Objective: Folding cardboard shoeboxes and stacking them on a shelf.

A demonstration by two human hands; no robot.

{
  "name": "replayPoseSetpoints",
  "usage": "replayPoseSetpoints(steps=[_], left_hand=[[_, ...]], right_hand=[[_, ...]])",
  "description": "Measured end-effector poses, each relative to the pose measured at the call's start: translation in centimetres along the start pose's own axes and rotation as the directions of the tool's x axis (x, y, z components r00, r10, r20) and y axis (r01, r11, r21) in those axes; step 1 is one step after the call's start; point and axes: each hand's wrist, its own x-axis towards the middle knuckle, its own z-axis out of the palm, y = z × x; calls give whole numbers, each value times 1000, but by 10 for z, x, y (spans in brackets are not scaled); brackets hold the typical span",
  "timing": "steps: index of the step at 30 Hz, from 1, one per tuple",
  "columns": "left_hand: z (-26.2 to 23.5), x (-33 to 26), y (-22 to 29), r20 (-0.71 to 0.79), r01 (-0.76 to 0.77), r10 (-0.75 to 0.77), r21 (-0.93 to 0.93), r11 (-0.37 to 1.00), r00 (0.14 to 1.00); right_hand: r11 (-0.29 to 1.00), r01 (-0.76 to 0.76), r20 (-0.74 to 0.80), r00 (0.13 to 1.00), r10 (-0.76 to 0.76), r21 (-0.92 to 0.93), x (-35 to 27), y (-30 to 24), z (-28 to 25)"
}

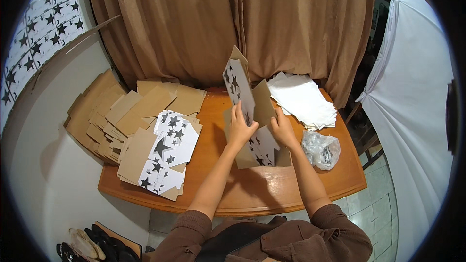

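We find one partly folded brown cardboard carton faced with white paper printed with black stars [238,85] over the middle of the table. One starred panel stands upright and tilted on the left, a plain brown panel [262,101] stands to the right, and a second starred face shows low between the forearms.

We record the left hand [241,130] in a narrow grip on the carton, fingers against the upright starred panel and thumb at its near edge. We record the right hand [282,128] also closed narrowly on the carton, at the edge of the plain panel; its fingertips are partly hidden.

The support is an orange-brown wooden table with a curved front edge [349,178]. To the right of the carton we note a loose stack of white paper sheets [303,101] and, just nearer the person, a crumpled clear plastic bag [320,150] whose contents we cannot identify.

On the left we note a heap of flat brown cardboard blanks [131,109], with a white star-printed blank [167,153] lying on further cardboard nearer the person. Brown curtains [179,24] hang behind the table.
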Motion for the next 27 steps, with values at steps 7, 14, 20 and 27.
replayPoseSetpoints(steps=[7, 14, 20, 27], left_hand=[[-26, -3, -30, 1, 112, -112, -15, 994, 994], [-43, -17, -51, 212, 238, -231, -5, 971, 950], [-76, -20, -32, 172, 159, -157, 5, 987, 973], [-113, -10, -11, 72, 131, -137, 91, 987, 988]], right_hand=[[998, -54, -143, 988, 56, 23, 18, -1, -8], [992, -111, -236, 967, 93, -63, 33, -6, -6], [992, -69, -280, 955, 96, 106, 56, 6, -24], [903, -166, -56, 977, 205, 395, 62, 31, 7]])
